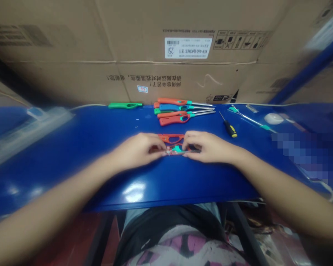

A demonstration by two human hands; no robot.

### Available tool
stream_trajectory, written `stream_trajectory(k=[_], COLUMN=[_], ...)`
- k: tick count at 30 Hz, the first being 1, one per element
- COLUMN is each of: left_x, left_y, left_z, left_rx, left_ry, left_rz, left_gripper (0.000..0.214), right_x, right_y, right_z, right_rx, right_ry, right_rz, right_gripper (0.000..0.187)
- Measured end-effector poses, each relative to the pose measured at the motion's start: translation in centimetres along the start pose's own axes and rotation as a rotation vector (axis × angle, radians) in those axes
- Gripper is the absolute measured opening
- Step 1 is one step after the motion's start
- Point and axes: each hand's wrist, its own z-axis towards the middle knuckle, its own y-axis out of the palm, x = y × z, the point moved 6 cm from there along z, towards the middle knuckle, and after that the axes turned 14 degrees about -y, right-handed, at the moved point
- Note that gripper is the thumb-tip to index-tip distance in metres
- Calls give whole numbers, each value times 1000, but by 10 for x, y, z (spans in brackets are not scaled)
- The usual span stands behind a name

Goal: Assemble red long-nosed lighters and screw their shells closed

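Observation:
Both hands are at an opened red utility lighter (178,149) lying low over the blue table, its teal trigger and thin wires exposed. My left hand (144,149) is closed, thumb and fingers pinching the lighter's left end. The fingers of my right hand (209,147) are closed around its right end, near the dark rod, and partly hide it. Just behind is a loose orange-red shell half (174,139) with an oval opening, its ends partly covered by my fingers.
Several assembled utility lighters (173,120) lie stacked at the back. Left of them is a green lighter shell (124,105). A yellow-black screwdriver (229,128) and a metal rod with teal parts (251,119) lie at right. Behind stands a cardboard wall (144,48); a white power strip (30,133) is left.

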Motion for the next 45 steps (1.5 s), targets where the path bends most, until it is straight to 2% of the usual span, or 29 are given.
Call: stream_trajectory(k=[8, 13, 19, 23, 27, 31, 37, 45], left_x=[-1, -9, -9, -6, -6, -6, -7, -9], left_y=[-5, -4, -1, 0, 1, 2, 3, 3], left_z=[-1, 2, 3, 3, 2, 2, 2, 4], left_rx=[-34, -57, -37, -30, -28, -34, -38, -41], left_ry=[-14, -63, -70, -74, -61, -53, -59, -103], left_rz=[-20, -102, -144, -159, -160, -154, -175, -232], left_gripper=[16, 17, 17, 17, 18, 19, 19, 19], right_x=[-5, -3, -7, -13, -22, -22, -22, -23], right_y=[-7, -6, -6, -8, 3, 11, 14, 16], right_z=[-1, 0, 0, 1, 1, -2, -3, -2], right_rx=[-6, -40, 11, 72, -69, -170, -221, -213], right_ry=[-16, 30, 23, -80, -238, -245, -215, -191], right_rz=[22, 12, 3, -97, -198, -206, -225, -258], right_gripper=[6, 7, 7, 29, 47, 57, 60, 60])
